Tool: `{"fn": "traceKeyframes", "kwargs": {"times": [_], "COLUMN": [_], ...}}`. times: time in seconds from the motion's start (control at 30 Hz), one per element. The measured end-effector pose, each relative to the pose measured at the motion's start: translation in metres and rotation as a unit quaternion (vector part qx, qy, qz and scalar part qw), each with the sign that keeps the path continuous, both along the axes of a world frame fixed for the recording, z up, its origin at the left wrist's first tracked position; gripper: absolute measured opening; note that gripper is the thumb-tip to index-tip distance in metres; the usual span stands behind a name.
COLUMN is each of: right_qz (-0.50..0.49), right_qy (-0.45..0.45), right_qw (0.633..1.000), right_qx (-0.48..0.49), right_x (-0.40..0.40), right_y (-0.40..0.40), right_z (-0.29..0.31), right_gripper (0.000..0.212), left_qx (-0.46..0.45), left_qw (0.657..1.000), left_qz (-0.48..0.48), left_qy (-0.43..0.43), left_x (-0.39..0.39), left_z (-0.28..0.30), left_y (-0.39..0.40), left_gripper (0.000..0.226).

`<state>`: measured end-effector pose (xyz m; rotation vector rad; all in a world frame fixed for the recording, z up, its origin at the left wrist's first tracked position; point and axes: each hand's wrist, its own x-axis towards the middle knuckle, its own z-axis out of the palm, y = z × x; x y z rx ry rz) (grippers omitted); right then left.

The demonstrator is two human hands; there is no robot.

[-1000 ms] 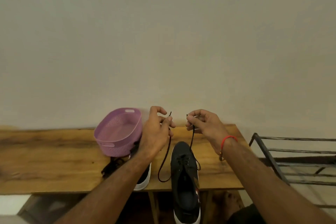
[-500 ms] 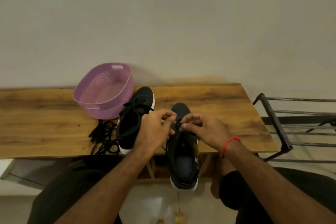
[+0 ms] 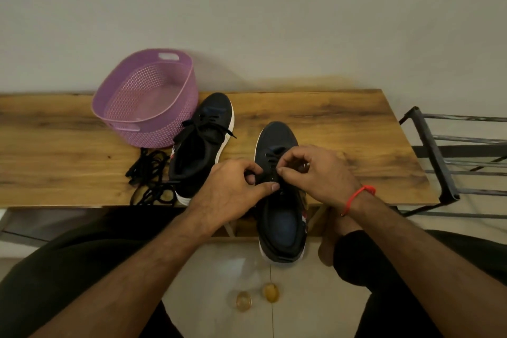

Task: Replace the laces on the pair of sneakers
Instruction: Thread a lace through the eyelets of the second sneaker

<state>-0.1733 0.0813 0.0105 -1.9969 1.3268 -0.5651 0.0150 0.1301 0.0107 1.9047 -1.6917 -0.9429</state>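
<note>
Two black sneakers with white soles lie on a wooden bench [image 3: 343,132]. The right sneaker [image 3: 279,217] hangs heel-first over the bench's front edge. Over its eyelets, my left hand [image 3: 233,189] and my right hand [image 3: 315,173] each pinch the black lace [image 3: 270,159] between thumb and fingertips. The left sneaker [image 3: 203,145] is laced, with its bow lying loose. A tangle of loose black laces [image 3: 151,178] lies to the left of that sneaker.
A purple perforated plastic basket [image 3: 148,99] stands at the back left, against the left sneaker's toe. A dark metal rack [image 3: 439,167] stands just past the bench's right end. Two small yellowish objects [image 3: 258,296] lie on the floor between my knees.
My hands came down from holding the lace ends up in the air to the right sneaker's eyelets. The camera tilted down, so both sneakers and my knees show.
</note>
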Motion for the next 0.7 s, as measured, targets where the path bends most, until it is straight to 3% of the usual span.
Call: {"fn": "traceKeyframes", "kwargs": {"times": [0.17,0.27,0.47,0.7], "right_qz": [0.011,0.018,0.039,0.022], "right_qy": [0.025,0.038,0.069,0.101], "right_qw": [1.0,0.999,0.996,0.993], "right_qx": [-0.014,-0.019,-0.034,-0.049], "right_x": [0.0,0.001,0.004,0.013], "right_y": [0.002,0.003,0.005,0.009], "right_z": [-0.001,-0.002,-0.005,-0.012], "right_gripper": [0.006,0.005,0.004,0.009], "left_qx": [-0.015,0.017,0.06,0.062], "left_qw": [1.0,0.997,0.985,0.982], "left_qz": [-0.022,0.01,0.048,0.052], "left_qy": [0.003,0.076,0.154,0.169], "left_x": [-0.006,-0.006,-0.004,-0.004], "left_z": [-0.007,-0.01,-0.012,-0.012], "left_y": [0.003,0.002,0.003,0.002], "left_gripper": [0.023,0.014,0.017,0.015]}}
